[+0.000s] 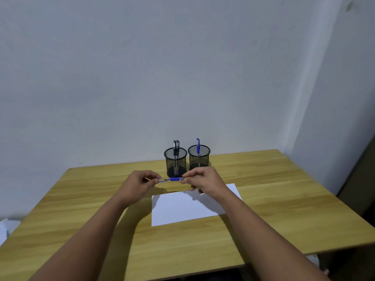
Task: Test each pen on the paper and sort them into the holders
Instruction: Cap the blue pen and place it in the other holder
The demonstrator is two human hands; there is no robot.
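A blue pen (175, 179) lies level in the air between my hands, just in front of the holders. My right hand (203, 179) pinches its barrel. My left hand (142, 182) pinches the blue cap (162, 180), a small gap off the pen's tip. Two black mesh holders stand at the table's back edge: the left holder (175, 163) has two black pens (176, 149) in it, the right holder (199, 158) has one blue pen (198, 147). A white sheet of paper (188, 207) lies under my right wrist, with faint marks near its far edge.
The wooden table (81, 209) stands against a pale wall, with a second wall close on the right. Something white (6, 228) lies on the floor beyond the left edge of the table.
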